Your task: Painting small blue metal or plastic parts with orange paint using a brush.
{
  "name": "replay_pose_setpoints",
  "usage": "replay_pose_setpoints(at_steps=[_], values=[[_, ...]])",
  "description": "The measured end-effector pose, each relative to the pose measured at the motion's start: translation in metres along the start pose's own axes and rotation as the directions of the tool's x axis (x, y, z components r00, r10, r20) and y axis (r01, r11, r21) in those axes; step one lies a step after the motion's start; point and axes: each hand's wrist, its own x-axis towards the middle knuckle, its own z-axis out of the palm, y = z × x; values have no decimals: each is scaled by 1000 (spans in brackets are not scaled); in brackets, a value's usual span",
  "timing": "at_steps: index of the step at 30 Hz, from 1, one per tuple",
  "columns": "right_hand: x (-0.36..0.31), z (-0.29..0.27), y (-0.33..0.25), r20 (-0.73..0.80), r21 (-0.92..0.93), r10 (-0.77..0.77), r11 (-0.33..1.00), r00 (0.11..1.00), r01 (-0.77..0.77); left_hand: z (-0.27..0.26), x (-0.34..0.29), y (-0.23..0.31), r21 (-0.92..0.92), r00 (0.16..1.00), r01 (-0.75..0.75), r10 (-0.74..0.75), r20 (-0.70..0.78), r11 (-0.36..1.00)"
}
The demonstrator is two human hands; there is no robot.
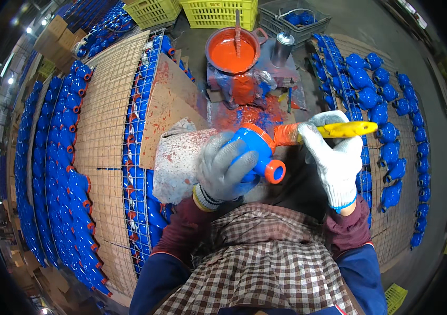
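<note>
While the left hand (221,165) curls its fingers around a blue valve (249,148), held short of the counter's (290,71) near edge, the right hand (334,160) pinches a brush (347,129), bristles (286,135) at its orange rim (263,133). A slip or overloaded bristles could smear the blue. One yellow crate (219,16) bears printed characters.

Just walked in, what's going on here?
A person's grey-gloved left hand holds a rounded blue fitting with orange rims. The white-gloved right hand grips a yellow-handled brush, its orange bristles close by the larger rim; contact is unclear. Ahead stands a round pan of orange paint.
</note>
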Motion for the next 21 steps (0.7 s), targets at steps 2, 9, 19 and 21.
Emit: replay_pose_setpoints(at_steps=[2, 9, 19, 21], values=[[2, -4, -6, -19, 54, 24, 998, 1000, -23, 6, -2, 3, -18, 997, 68, -69, -40, 998], [6, -48, 43, -275, 448, 125, 894, 953, 12, 14, -22, -21, -859, 474, 512, -832, 288, -6], [-8, -68, 95, -188, 767, 280, 641, 941, -38, -10, 22, -12, -769, 745, 441, -666, 27, 462], [-13, -65, 91, -220, 758, 288, 652, 932, -23, -2, 14, -6, -702, 750, 499, -660, 56, 508]])
